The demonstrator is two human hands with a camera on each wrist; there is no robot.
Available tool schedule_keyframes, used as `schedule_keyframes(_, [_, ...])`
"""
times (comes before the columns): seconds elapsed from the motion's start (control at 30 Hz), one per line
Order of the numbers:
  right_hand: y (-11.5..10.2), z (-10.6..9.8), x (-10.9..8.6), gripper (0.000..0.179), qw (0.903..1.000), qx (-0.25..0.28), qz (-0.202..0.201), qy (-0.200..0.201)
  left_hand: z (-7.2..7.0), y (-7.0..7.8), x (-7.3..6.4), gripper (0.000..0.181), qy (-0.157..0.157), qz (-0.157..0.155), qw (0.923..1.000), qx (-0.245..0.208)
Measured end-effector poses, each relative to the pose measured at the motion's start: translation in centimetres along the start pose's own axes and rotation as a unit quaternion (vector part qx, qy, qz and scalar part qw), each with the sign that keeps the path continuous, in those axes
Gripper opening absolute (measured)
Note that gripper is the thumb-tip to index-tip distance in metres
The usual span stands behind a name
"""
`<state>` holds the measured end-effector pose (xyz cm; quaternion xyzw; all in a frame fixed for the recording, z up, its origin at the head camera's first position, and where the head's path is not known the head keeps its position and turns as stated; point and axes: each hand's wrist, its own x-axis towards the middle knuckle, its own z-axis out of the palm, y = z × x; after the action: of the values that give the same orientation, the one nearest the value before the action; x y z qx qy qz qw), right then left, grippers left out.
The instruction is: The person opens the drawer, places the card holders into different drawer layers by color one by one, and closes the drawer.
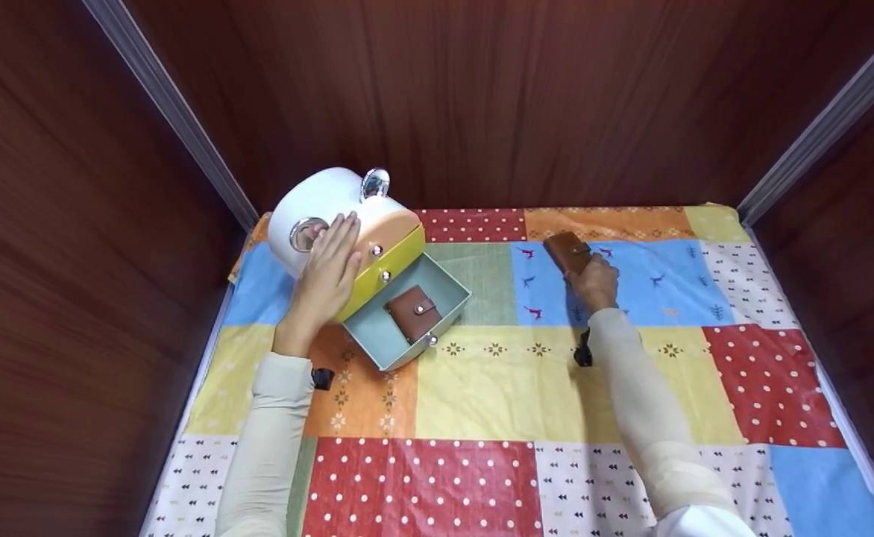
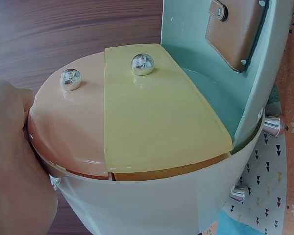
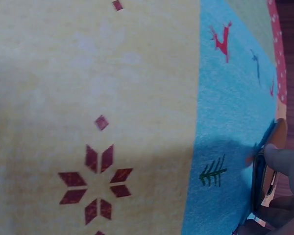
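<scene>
My left hand (image 1: pixel 331 261) rests with straight fingers on top of a white rounded drawer box (image 1: pixel 318 195). Its front has a peach drawer (image 2: pixel 73 122) and a yellow drawer (image 2: pixel 157 112), each with a silver knob. The lowest, pale green drawer (image 1: pixel 368 335) is pulled out, and inside it lies a brown snap-strap wallet (image 1: pixel 412 313). Over to the right, my right hand (image 1: pixel 595 282) grips the near end of a longer brown wallet (image 1: pixel 565 250), thumb on one side and fingers on the other. In the right wrist view that wallet (image 3: pixel 280 137) shows at the right edge, close over the blue cloth.
A patchwork cloth (image 1: pixel 474 395) covers the table. Dark red-brown wood panels (image 1: pixel 482 104) stand behind and at both sides, with grey metal strips at the corners. The box has silver ear-like and round fittings, and small silver feet (image 2: pixel 272 126).
</scene>
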<state>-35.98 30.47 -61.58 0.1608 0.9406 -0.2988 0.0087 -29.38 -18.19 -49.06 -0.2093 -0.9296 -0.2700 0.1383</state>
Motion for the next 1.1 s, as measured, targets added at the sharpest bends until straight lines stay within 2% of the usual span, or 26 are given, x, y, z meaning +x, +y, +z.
schedule_keyframes(0.23, [0.1,-0.2,-0.3,0.083,0.9993,-0.034,-0.015,0.007,0.1,0.0,-0.1,0.055,0.004,0.004,1.0,0.001])
schedule_keyframes(0.5, [0.3,-1.2,-0.9,0.103,0.9994,0.011,0.015,-0.03,0.1,-0.1,0.0,0.055,0.008,0.008,0.9999,0.001])
schedule_keyframes(0.83, [0.7,-1.3,-1.2,0.106,0.9983,0.03,0.04,-0.031,0.2,-0.1,0.0,0.056,0.007,0.005,1.0,0.0])
schedule_keyframes(0.97, [0.6,-1.4,-1.4,0.099,0.9954,0.079,0.049,-0.026,0.2,-0.1,0.1,0.056,0.002,0.001,1.0,0.001])
schedule_keyframes(1.1, [0.8,-1.6,-1.6,0.097,0.9855,0.157,0.056,-0.032,0.2,-0.2,0.1,0.057,-0.008,-0.005,0.9999,0.006])
